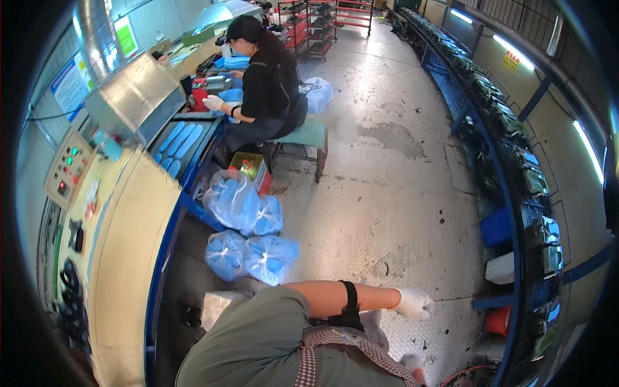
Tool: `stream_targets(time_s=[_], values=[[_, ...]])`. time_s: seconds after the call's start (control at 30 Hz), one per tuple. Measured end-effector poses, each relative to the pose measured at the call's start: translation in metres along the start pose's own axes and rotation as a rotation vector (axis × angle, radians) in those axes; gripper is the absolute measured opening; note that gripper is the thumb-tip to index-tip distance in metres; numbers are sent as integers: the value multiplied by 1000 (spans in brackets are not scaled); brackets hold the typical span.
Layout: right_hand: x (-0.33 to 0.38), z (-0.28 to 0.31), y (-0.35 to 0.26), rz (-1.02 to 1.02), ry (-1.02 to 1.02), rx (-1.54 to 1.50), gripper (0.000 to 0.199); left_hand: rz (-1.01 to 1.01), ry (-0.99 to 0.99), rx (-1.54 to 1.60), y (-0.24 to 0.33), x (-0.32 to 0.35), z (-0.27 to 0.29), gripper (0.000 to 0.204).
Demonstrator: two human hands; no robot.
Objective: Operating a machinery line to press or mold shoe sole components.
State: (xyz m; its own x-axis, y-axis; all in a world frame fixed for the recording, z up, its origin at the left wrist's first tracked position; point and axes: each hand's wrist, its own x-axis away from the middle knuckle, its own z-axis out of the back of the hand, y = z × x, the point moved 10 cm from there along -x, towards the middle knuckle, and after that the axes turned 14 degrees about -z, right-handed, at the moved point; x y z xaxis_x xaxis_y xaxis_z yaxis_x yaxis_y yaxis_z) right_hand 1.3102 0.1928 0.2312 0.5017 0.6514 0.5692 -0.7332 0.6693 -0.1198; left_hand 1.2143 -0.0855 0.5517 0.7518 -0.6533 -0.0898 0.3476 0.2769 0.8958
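My left arm, in a grey-green sleeve with a black band round the forearm, reaches across my front to the right. At its end my left hand [413, 303], in a white glove, is held above the floor with its fingers curled in. Nothing shows in it. Lower down, by the edge of my checked apron [361, 342], a small part of my gloved right hand [411, 362] is visible; its fingers cannot be made out. Neither hand touches any work item. Tied clear bags of blue pieces [272, 258] lie on the floor to the left of my left hand.
A co-worker [271, 84] in black sits on a green bench [302, 135] at a blue-edged line carrying blue insole-shaped pieces [184, 138]. A control panel [68, 166] stands at left. A long rack of metal moulds [538, 184] runs along the right, with a red bucket [498, 320] below.
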Motion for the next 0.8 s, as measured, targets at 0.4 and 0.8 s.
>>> stream_targets(time_s=[0.4, 0.8], values=[[-239, 149, -25, -285, 144, -193, 24, -129, -405, -1, -101, -60, 189, 33], [-243, 366, -6, -1188, 732, -1742, 24, -199, -616, -255, -178, -75, 455, 48]])
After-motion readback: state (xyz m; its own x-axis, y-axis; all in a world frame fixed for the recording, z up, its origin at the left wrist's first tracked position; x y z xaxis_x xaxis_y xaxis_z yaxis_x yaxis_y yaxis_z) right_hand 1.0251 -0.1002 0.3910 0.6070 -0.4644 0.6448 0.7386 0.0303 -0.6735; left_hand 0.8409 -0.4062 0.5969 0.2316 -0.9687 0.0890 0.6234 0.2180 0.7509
